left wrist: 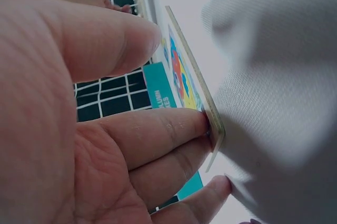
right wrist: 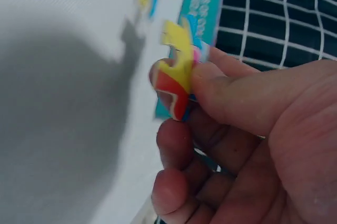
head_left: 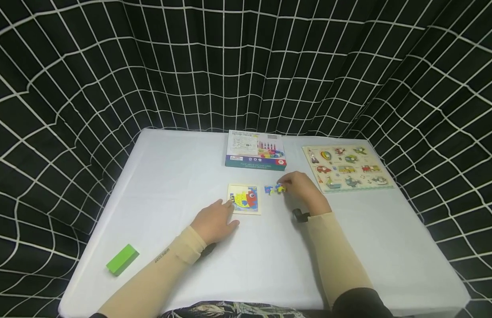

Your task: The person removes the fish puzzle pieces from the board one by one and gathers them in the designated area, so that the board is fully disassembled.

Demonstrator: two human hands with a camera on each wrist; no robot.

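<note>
A small square jigsaw board [head_left: 244, 211] with a red, yellow and blue fish picture lies at the middle of the table. The fingertips of my left hand [head_left: 215, 222] rest on its left edge, fingers fairly straight and thumb apart. To the right of the board, my right hand [head_left: 303, 190] pinches a jigsaw piece [right wrist: 181, 71] between thumb and index finger; it is yellow, red and blue. Another jigsaw piece [head_left: 268, 189], blue and yellow, lies on the table between the board and the right hand. In the right wrist view that loose piece is blurred.
A box [head_left: 255, 150] with a teal side stands behind the board. At the right lies a wooden vehicle puzzle board [head_left: 349, 168]. A green block [head_left: 123, 259] sits at the front left of the white table [head_left: 170, 163]. Black grid-patterned curtains surround the table.
</note>
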